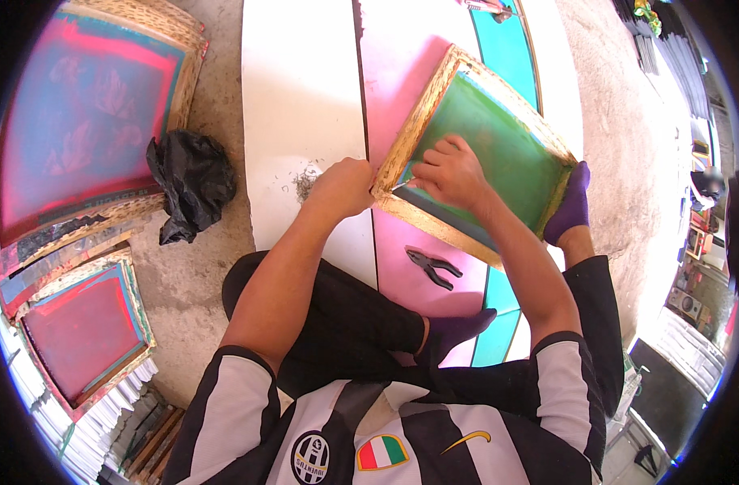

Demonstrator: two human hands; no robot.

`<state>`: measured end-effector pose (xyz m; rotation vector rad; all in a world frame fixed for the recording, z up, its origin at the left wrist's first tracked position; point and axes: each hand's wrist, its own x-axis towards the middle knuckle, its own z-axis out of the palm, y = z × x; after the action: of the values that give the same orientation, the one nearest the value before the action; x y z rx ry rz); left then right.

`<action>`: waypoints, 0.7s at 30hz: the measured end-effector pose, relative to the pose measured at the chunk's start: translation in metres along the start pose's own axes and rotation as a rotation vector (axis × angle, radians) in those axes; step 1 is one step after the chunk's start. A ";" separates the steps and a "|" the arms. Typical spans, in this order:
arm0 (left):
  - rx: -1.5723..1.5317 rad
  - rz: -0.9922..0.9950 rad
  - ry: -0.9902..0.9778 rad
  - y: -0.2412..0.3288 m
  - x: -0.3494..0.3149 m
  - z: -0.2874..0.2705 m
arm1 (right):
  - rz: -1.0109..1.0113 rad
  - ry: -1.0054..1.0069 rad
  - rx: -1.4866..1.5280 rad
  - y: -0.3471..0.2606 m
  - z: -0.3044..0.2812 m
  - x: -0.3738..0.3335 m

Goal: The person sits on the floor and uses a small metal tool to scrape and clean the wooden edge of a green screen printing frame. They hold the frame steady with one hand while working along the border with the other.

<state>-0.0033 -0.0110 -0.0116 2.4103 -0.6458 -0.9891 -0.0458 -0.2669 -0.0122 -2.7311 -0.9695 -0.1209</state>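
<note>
Fingers (434, 158) on green screen frame (498, 153); pink-and-white board (305, 81)

Screen-printing workshop, stacked wooden mesh frames (86, 137), pliers (431, 267) on floor boards

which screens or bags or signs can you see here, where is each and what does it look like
Green mesh screen in a wooden frame, under both hands, upper centre.
Large pink and blue screen in a wooden frame, upper left.
Smaller red screen, teal-edged frame, lower left.
Crumpled black plastic bag on the floor, left of the white board.
No signs.
</note>
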 end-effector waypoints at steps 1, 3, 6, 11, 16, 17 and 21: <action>-0.006 0.010 0.023 -0.003 0.001 0.004 | 0.070 -0.049 0.000 -0.007 -0.004 -0.001; -0.016 0.030 0.071 -0.010 0.003 0.013 | 0.207 -0.144 -0.003 -0.027 -0.014 -0.006; -0.016 -0.036 0.032 0.000 -0.001 0.003 | 0.465 -0.126 0.084 -0.057 -0.023 -0.022; -0.002 -0.074 0.003 -0.004 0.001 0.005 | 0.775 -0.162 0.256 -0.106 -0.030 -0.032; -0.019 -0.062 0.013 -0.002 -0.003 0.005 | 0.826 -0.258 0.205 -0.131 -0.021 -0.042; -0.020 -0.061 0.018 -0.002 -0.003 0.005 | 0.824 -0.245 0.186 -0.135 -0.020 -0.041; -0.028 -0.030 0.045 -0.002 -0.004 0.005 | 0.843 -0.216 0.189 -0.142 -0.015 -0.040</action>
<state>-0.0095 -0.0087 -0.0140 2.4168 -0.5779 -0.9470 -0.1666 -0.1887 0.0236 -2.7534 0.1843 0.3958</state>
